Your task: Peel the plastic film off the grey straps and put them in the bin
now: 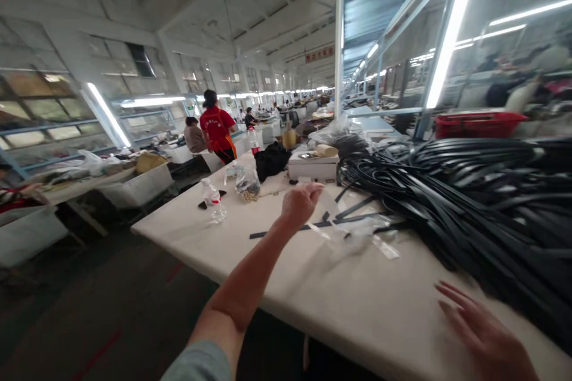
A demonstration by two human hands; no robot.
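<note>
Black straps (429, 190) toward the table's (339, 286) right edge: likely supple, slick; grasp mid-length. Left grip (301, 205): cannot tell; right grip (480, 327): apart.

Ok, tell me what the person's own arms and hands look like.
A grey sleeve ends above the left elbow; forearm and left hand are bare, no watch visible. The right hand is ungloved too; any sleeve there is out of frame.
</note>
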